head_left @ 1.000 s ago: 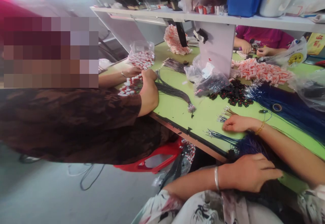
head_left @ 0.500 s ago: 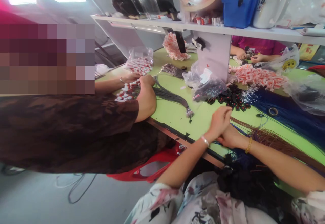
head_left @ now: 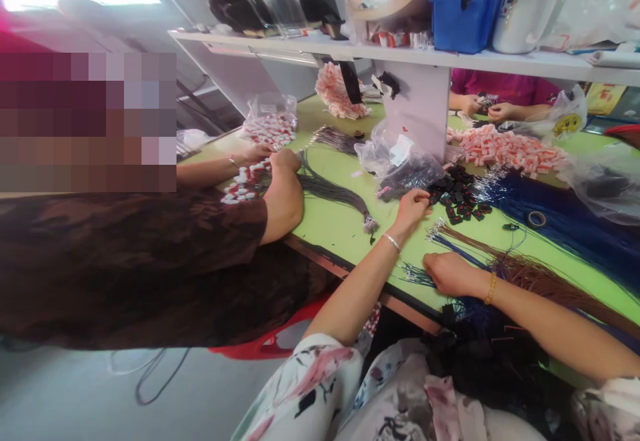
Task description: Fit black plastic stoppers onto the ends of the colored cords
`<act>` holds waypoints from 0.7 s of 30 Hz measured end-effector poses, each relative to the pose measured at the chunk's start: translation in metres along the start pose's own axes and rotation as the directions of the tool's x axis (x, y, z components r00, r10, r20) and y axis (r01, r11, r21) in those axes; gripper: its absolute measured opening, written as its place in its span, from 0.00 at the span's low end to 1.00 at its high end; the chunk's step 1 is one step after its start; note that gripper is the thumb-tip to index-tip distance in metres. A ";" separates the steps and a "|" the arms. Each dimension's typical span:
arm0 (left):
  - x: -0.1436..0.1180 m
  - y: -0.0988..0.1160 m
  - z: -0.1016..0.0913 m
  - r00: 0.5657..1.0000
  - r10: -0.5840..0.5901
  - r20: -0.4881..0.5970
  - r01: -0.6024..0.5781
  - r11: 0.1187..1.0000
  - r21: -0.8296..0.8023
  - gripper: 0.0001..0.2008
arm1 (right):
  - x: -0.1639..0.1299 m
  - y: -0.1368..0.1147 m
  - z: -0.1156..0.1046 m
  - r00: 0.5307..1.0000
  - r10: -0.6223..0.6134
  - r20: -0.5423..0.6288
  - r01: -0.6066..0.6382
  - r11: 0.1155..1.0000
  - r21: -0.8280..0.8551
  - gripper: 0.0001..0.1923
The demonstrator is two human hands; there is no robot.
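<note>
My left hand reaches to the near left edge of a pile of small black connector housings, some with red marks. Its thumb and fingertips are pinched together; what is between them, if anything, is too small to tell. Lower and to the right, my right hand is curled over dark blue wires, whose metal-tipped ends stick out to its left. How many wires it grips is hidden. A bundle of brown wires with silvery tips lies just beyond the right hand.
At left, a co-worker's arm handles red and white connectors. Grey wires lie between us. A plastic bag, tape roll and blue wire bundle lie beyond my hands. A shelf overhangs the table.
My hands were together and have parted. The left has moved up and away to the black housings; the right has shifted slightly left and stays low over the blue wires.
</note>
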State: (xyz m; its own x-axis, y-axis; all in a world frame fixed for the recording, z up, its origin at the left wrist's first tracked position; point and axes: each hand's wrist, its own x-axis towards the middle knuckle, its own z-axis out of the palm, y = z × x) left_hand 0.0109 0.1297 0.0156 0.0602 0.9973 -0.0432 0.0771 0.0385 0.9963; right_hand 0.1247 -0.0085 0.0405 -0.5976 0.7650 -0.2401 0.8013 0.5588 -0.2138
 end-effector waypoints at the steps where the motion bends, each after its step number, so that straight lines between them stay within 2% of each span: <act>1: -0.006 0.005 -0.011 1.000 -0.017 0.005 0.017 0.992 -0.124 0.07 | 0.000 0.001 0.000 1.000 0.012 -0.007 -0.011 1.000 0.024 0.08; 3: -0.018 0.013 -0.031 0.999 -0.044 0.024 0.049 0.953 -0.298 0.09 | -0.001 0.004 0.000 0.999 0.019 -0.048 -0.014 0.993 0.117 0.06; 6: -0.041 0.017 -0.057 0.991 -0.106 0.083 0.132 0.889 -0.438 0.12 | 0.000 0.011 0.001 0.989 0.023 -0.143 0.023 0.948 0.317 0.05; 8: -0.056 0.014 -0.068 0.980 -0.155 0.126 0.198 0.847 -0.494 0.11 | 0.001 0.015 0.004 0.982 0.047 -0.182 0.045 0.882 0.470 0.04; 11: -0.079 0.007 -0.079 0.965 -0.209 0.158 0.262 0.794 -0.548 0.09 | 0.003 0.020 0.008 0.972 0.085 -0.219 0.091 0.723 0.685 0.03; 13: -0.093 0.003 -0.081 0.955 -0.230 0.187 0.296 0.768 -0.567 0.10 | 0.002 0.020 0.008 0.964 0.110 -0.241 0.120 0.631 0.766 0.03; 15: -0.106 0.002 -0.080 0.945 -0.239 0.225 0.326 0.756 -0.568 0.11 | 0.000 0.020 0.005 0.958 0.130 -0.255 0.135 0.580 0.803 0.04; 18: -0.121 0.001 -0.072 0.942 -0.221 0.252 0.325 0.786 -0.526 0.14 | -0.004 0.019 0.000 0.955 0.139 -0.264 0.142 0.567 0.811 0.06; 21: -0.130 -0.002 -0.058 0.947 -0.181 0.265 0.297 0.805 -0.514 0.15 | -0.009 0.019 -0.003 0.948 0.160 -0.277 0.127 0.608 0.784 0.08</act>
State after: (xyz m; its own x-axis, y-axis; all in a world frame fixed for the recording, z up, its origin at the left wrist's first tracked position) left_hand -0.0551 0.0034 0.0239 0.3064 0.9210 -0.2407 -0.4312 0.3598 0.8274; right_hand 0.1448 -0.0037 0.0418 -0.4301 0.9028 0.0004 0.3883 0.1854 -0.9027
